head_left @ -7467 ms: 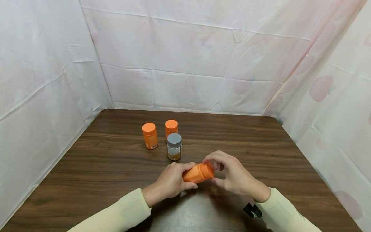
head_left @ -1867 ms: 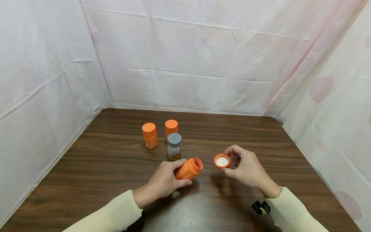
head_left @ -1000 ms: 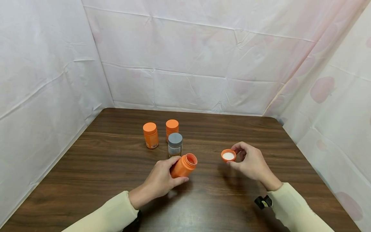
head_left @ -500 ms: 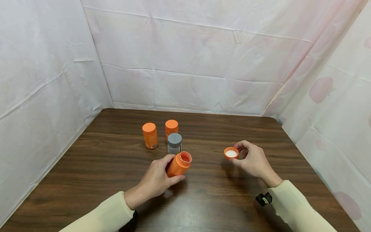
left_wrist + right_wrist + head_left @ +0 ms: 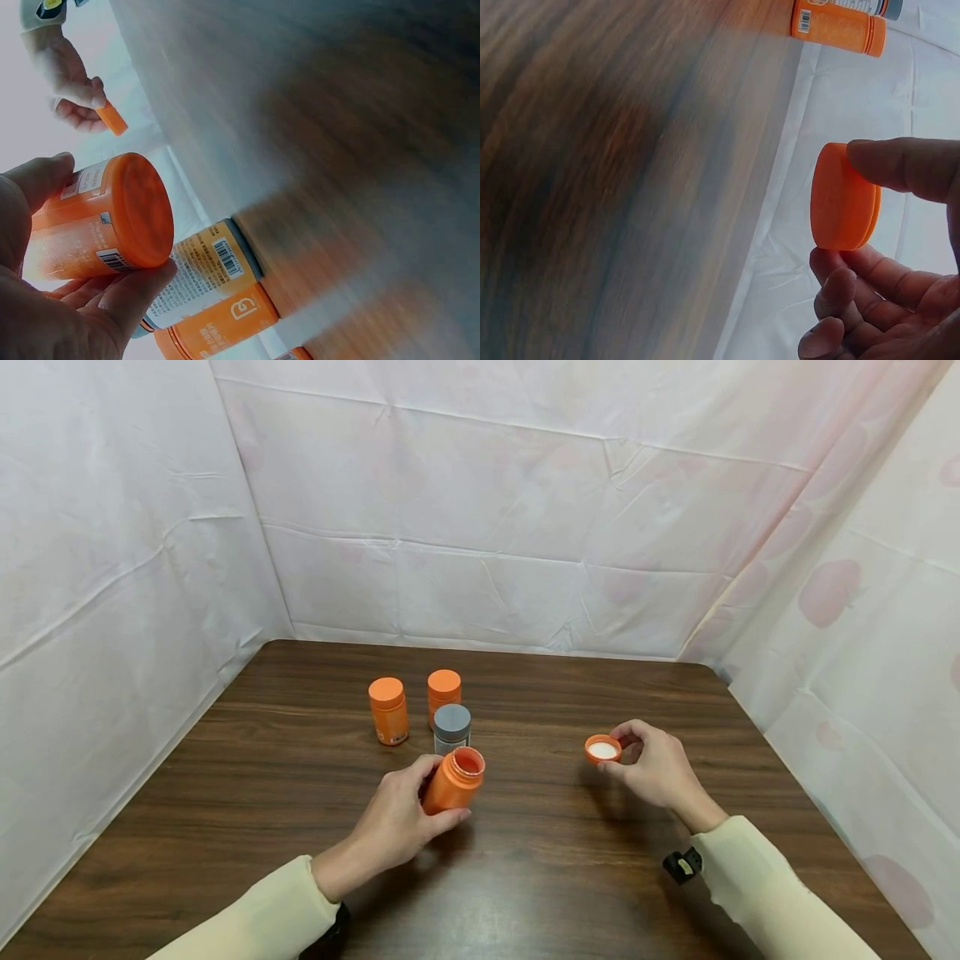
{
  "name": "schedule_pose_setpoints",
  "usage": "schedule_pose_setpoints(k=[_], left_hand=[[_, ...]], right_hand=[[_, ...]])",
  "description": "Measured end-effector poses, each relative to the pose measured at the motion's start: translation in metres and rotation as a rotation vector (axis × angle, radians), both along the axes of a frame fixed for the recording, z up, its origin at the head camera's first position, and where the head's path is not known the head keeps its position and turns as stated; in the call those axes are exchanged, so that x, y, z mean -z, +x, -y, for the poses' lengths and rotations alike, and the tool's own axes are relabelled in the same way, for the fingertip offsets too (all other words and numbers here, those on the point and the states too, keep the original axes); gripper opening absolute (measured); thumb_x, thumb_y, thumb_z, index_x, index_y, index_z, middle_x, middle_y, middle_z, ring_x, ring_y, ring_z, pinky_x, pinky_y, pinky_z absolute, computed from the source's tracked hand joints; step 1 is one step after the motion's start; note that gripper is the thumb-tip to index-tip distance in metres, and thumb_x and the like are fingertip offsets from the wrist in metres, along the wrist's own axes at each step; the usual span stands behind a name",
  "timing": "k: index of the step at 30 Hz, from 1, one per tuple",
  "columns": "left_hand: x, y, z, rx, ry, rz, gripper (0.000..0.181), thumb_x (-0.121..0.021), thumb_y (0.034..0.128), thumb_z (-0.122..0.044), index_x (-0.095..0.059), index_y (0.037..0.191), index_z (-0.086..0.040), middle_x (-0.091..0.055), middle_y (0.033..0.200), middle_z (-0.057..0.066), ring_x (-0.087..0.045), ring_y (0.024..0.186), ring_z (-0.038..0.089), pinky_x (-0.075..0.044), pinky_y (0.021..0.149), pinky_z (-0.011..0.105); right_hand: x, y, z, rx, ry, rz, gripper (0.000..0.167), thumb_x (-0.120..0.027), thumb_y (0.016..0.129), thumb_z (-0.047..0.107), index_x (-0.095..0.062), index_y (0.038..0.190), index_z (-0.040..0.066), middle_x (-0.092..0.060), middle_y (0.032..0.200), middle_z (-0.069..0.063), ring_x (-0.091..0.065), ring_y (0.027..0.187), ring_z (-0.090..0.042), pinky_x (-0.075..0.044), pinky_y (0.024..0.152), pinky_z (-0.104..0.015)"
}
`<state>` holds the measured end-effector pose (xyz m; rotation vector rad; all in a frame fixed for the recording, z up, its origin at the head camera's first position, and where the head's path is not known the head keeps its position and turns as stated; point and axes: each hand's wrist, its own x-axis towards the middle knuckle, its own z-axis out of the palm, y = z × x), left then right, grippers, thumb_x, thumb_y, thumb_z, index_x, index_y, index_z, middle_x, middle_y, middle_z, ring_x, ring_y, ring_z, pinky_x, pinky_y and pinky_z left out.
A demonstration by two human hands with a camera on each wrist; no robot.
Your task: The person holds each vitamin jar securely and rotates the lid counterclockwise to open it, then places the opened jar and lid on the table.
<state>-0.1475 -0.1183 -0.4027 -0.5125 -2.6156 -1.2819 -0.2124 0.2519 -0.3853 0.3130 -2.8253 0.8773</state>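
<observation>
My left hand (image 5: 393, 814) grips an orange bottle (image 5: 453, 785) without its lid, tilted so its round mouth faces up and toward the right. In the left wrist view the bottle's base (image 5: 144, 210) and barcode labels show, thumb and fingers wrapped round its side. To the right, my right hand (image 5: 660, 768) pinches the orange lid (image 5: 603, 749) by its rim, its white inner face turned up. The right wrist view has the lid (image 5: 844, 196) between thumb and fingers, raised above the table. Just behind the held bottle stands a grey-capped bottle (image 5: 452, 727), its lower part hidden.
Two capped orange bottles, one at the left (image 5: 388, 712) and one partly behind the grey-capped bottle (image 5: 444, 689), stand upright on the dark wooden table (image 5: 570, 860). White sheets (image 5: 480, 510) hang round the table's back and sides.
At first the lid was on the bottle; by 1.9 seconds ago it was off. Since then the left hand has moved left with the bottle, tipping it more upright, and the right hand right and back.
</observation>
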Motion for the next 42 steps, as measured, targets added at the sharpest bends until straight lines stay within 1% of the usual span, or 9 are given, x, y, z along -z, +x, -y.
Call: schedule_pose_setpoints(k=[7,16,23,31,36,42], left_hand=[[-0.001,0.001,0.003,-0.023,0.018,0.041,0.060,-0.095,0.0739,-0.020,-0.064,0.125,-0.018,-0.070,0.108,-0.011,-0.065,0.090,0.009,-0.055,0.083,0.036],[0.001,0.000,0.007,-0.054,0.003,0.020,0.060,-0.095,0.0742,-0.022,-0.064,0.125,-0.017,-0.070,0.108,-0.008,-0.065,0.089,0.009,-0.055,0.083,0.036],[0.002,0.000,0.010,-0.076,-0.003,0.020,0.059,-0.095,0.0746,-0.023,-0.063,0.124,-0.017,-0.070,0.108,-0.006,-0.065,0.091,0.011,-0.054,0.084,0.038],[0.003,0.000,0.013,-0.085,-0.005,0.026,0.060,-0.094,0.0754,-0.023,-0.062,0.125,-0.016,-0.070,0.110,-0.004,-0.065,0.092,0.014,-0.055,0.086,0.042],[0.002,0.000,0.014,-0.086,-0.007,0.035,0.060,-0.094,0.0751,-0.022,-0.062,0.126,-0.015,-0.070,0.110,-0.004,-0.065,0.093,0.015,-0.055,0.088,0.044],[0.002,-0.001,0.015,-0.089,-0.020,0.035,0.061,-0.094,0.0753,-0.023,-0.062,0.126,-0.016,-0.070,0.111,-0.004,-0.065,0.094,0.014,-0.055,0.088,0.044]], right_hand=[[0.003,-0.010,-0.001,0.025,0.011,0.028,0.042,-0.088,0.080,0.024,-0.066,0.112,0.005,-0.070,0.102,-0.009,-0.060,0.079,-0.018,-0.046,0.069,-0.036],[0.008,-0.018,0.000,0.052,0.012,0.117,0.043,-0.086,0.083,0.026,-0.064,0.114,0.005,-0.069,0.104,-0.011,-0.062,0.078,-0.018,-0.048,0.069,-0.035],[0.012,-0.023,0.000,0.055,0.034,0.143,0.045,-0.085,0.085,0.024,-0.063,0.117,0.002,-0.068,0.108,-0.015,-0.063,0.081,-0.020,-0.049,0.070,-0.035],[0.015,-0.026,0.001,0.069,0.067,0.195,0.046,-0.085,0.086,0.023,-0.063,0.119,0.001,-0.067,0.113,-0.015,-0.063,0.084,-0.021,-0.051,0.075,-0.041],[0.017,-0.027,0.001,0.077,0.083,0.211,0.044,-0.085,0.084,0.022,-0.063,0.117,0.001,-0.067,0.110,-0.014,-0.062,0.086,-0.023,-0.050,0.079,-0.044],[0.019,-0.029,-0.001,0.079,0.109,0.210,0.044,-0.086,0.082,0.021,-0.064,0.114,0.000,-0.067,0.105,-0.013,-0.061,0.089,-0.027,-0.049,0.082,-0.046]])
